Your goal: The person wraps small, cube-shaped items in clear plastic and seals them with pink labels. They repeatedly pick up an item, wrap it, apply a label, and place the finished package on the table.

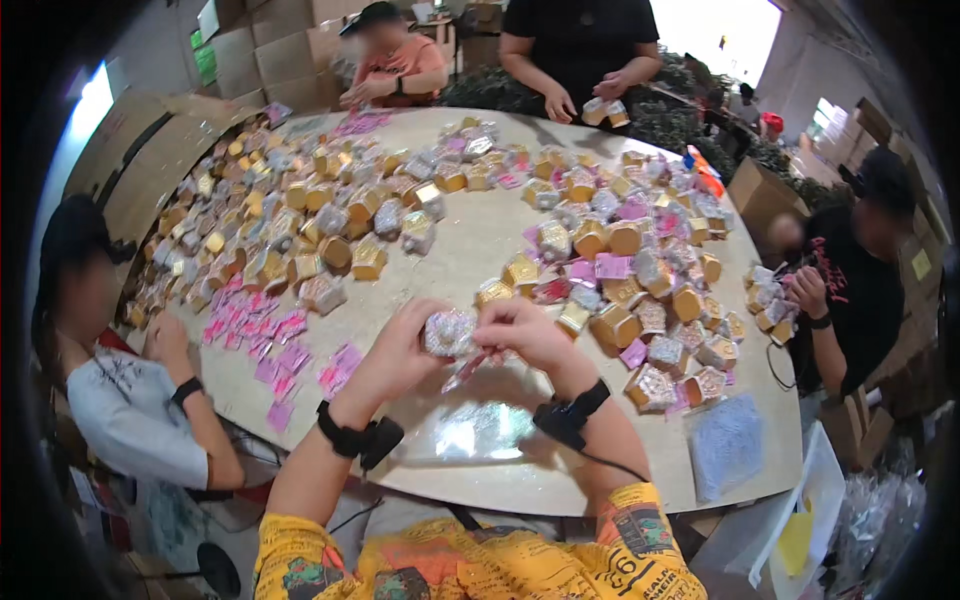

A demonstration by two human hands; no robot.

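My left hand point(408, 345) is closed around a small box point(450, 334) with a whitish, beaded-looking surface, held above the near middle of the table. Close against its right side, my right hand point(528, 335) pinches with thumb and fingers. From under these fingers hangs a thin pinkish strip point(462, 373), perhaps a packet; its exact kind is too small to tell. Just beyond my right hand, gold and whitish small boxes point(615, 325) lie in a loose heap with pink packets point(612, 266) among them. A clear plastic sheet or bag point(460, 430) lies shiny under my forearms.
A large pile of similar boxes point(335, 250) covers the table's left and far side, with pink packets point(250, 320) before it. A bag of pale blue strands point(726, 445) lies near right. Other people work around the pale table point(480, 235); a big cardboard box point(150, 150) stands left.
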